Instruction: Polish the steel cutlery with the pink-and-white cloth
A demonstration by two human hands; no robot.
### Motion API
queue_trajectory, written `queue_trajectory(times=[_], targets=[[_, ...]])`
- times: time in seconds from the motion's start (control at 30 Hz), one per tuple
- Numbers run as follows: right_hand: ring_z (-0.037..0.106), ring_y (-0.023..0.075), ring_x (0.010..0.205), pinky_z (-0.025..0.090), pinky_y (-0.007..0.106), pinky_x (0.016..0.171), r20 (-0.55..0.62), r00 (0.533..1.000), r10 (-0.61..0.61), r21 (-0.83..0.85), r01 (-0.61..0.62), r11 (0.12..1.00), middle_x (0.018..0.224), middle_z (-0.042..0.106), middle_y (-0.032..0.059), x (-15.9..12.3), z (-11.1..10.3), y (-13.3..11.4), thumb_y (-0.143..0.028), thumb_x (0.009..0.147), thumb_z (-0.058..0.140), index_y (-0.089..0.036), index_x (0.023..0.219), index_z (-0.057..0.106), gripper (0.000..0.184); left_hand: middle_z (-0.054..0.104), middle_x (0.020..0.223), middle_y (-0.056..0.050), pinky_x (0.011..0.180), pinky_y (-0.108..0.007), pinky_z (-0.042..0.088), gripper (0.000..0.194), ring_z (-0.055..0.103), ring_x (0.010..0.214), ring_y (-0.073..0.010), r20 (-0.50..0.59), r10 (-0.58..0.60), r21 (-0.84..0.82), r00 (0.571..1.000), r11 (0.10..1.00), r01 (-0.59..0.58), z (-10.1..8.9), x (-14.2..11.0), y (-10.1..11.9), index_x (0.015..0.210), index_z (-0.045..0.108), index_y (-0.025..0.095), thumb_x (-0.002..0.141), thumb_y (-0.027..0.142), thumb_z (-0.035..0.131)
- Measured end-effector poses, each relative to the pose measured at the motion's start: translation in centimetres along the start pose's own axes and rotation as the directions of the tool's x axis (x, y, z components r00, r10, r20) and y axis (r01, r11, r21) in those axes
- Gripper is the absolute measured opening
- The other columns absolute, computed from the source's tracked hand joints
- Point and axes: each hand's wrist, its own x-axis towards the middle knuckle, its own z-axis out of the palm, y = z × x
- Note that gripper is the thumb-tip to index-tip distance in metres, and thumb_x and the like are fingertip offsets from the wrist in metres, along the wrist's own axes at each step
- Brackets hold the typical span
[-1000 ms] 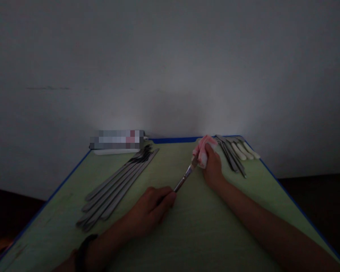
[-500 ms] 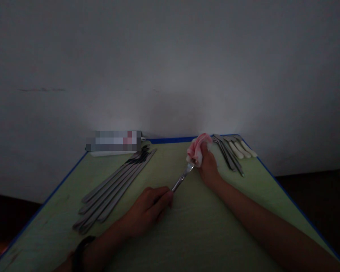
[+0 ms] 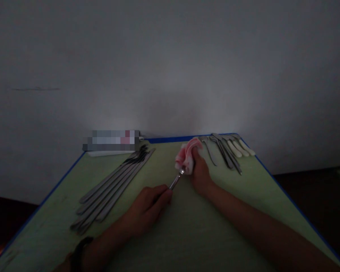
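Note:
My left hand point(image 3: 151, 206) is closed around the handle of a slim, shiny metal piece of cutlery point(image 3: 175, 182). This points up and away to the right, above the green tabletop. A crumpled pink and white cloth point(image 3: 188, 154) is wrapped around its far end, hiding its head, so I cannot tell whether it is a fork, spoon or knife. My right hand point(image 3: 201, 172) grips the cloth from the right, its fingers partly covered. Just beyond that hand lies a single metal utensil point(image 3: 211, 151).
Several long-handled metal utensils point(image 3: 113, 189) lie fanned out at left. At back right are metal cutlery point(image 3: 225, 153) and several white-handled pieces point(image 3: 242, 147). A blurred-out box-like object point(image 3: 110, 141) stands at back left. The green table point(image 3: 204, 234) has a blue edge and meets a wall.
My right hand and the cloth have moved left and slightly down along the cutlery, covering more of it. The single utensil behind now shows. My left hand has barely moved.

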Motion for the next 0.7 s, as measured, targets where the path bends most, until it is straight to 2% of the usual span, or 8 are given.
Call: queue_trajectory(times=[0.1, 0.17, 0.37, 0.47, 0.57, 0.63, 0.7], targets=[[0.051, 0.0143, 0.054, 0.039, 0.025, 0.050, -0.067, 0.997, -0.034, 0.085, 0.040, 0.996, 0.060, 0.059, 0.0040, 1.5, -0.7, -0.3, -0.076, 0.074, 0.039, -0.018, 0.074, 0.061, 0.062, 0.048, 0.053, 0.004, 0.049, -0.021, 0.032, 0.040, 0.046, 0.050, -0.0107, 0.043, 0.019, 0.038, 0.999, 0.999, -0.021, -0.1, -0.1, 0.2, 0.068, 0.052, 0.018, 0.094, 0.043, 0.035], [0.050, 0.0140, 0.052, 0.038, 0.025, 0.049, -0.047, 0.998, -0.048, 0.053, 0.050, 0.997, 0.058, 0.058, 0.0035, 1.8, -1.0, -0.7, -0.078, 0.072, 0.040, -0.018, 0.071, 0.061, 0.063, 0.049, 0.052, 0.004, 0.049, -0.021, 0.033, 0.039, 0.046, 0.051, -0.0111, 0.043, 0.017, 0.052, 0.999, 0.998, -0.019, -0.2, 0.0, 0.3, 0.068, 0.052, 0.018, 0.094, 0.042, 0.036], [0.040, 0.0106, 0.047, 0.031, 0.025, 0.047, 0.118, 0.992, -0.045, -0.252, 0.074, 0.965, 0.050, 0.050, -0.0003, 0.4, -0.9, -1.6, -0.073, 0.076, 0.041, -0.017, 0.057, 0.053, 0.060, 0.049, 0.053, 0.005, 0.049, -0.022, 0.032, 0.038, 0.046, 0.049, -0.0108, 0.011, -0.010, 0.081, 1.000, 0.997, 0.009, 0.0, 0.4, 0.0, 0.067, 0.048, 0.019, 0.093, 0.044, 0.037], [0.036, 0.0092, 0.046, 0.026, 0.024, 0.045, 0.165, 0.986, -0.022, -0.332, 0.077, 0.940, 0.048, 0.045, -0.0021, 0.0, -0.8, -1.5, -0.072, 0.074, 0.045, -0.017, 0.055, 0.050, 0.058, 0.049, 0.054, 0.005, 0.049, -0.022, 0.032, 0.037, 0.046, 0.050, -0.0111, -0.008, -0.025, 0.097, 1.000, 0.995, 0.026, 0.2, 0.5, -0.2, 0.068, 0.049, 0.019, 0.092, 0.046, 0.040], [0.037, 0.0093, 0.048, 0.028, 0.023, 0.046, 0.159, 0.987, 0.019, -0.269, 0.024, 0.963, 0.051, 0.046, -0.0019, 0.4, -0.8, -1.3, -0.071, 0.073, 0.048, -0.016, 0.057, 0.051, 0.057, 0.049, 0.054, 0.005, 0.050, -0.022, 0.034, 0.039, 0.046, 0.050, -0.0111, 0.004, -0.068, -0.052, 0.998, 0.996, 0.068, 0.0, 0.5, -0.1, 0.076, 0.055, 0.018, 0.093, 0.047, 0.036], [0.039, 0.0095, 0.049, 0.031, 0.023, 0.047, 0.135, 0.990, 0.050, -0.135, -0.032, 0.990, 0.055, 0.050, -0.0008, 0.9, -0.8, -1.3, -0.070, 0.072, 0.050, -0.016, 0.062, 0.053, 0.055, 0.048, 0.053, 0.006, 0.049, -0.021, 0.034, 0.040, 0.044, 0.049, -0.0108, -0.019, -0.125, -0.198, 0.992, 0.973, 0.119, -0.3, 0.7, 0.0, 0.092, 0.058, 0.018, 0.093, 0.048, 0.032], [0.039, 0.0094, 0.050, 0.034, 0.022, 0.048, 0.124, 0.991, 0.049, 0.035, -0.053, 0.998, 0.062, 0.053, 0.0002, 1.4, -0.9, -1.4, -0.067, 0.073, 0.051, -0.018, 0.068, 0.054, 0.050, 0.046, 0.052, 0.007, 0.046, -0.021, 0.032, 0.041, 0.040, 0.046, -0.0104, -0.065, -0.185, -0.307, 0.981, 0.939, 0.156, -0.7, 0.9, 0.2, 0.108, 0.056, 0.018, 0.093, 0.049, 0.032]])
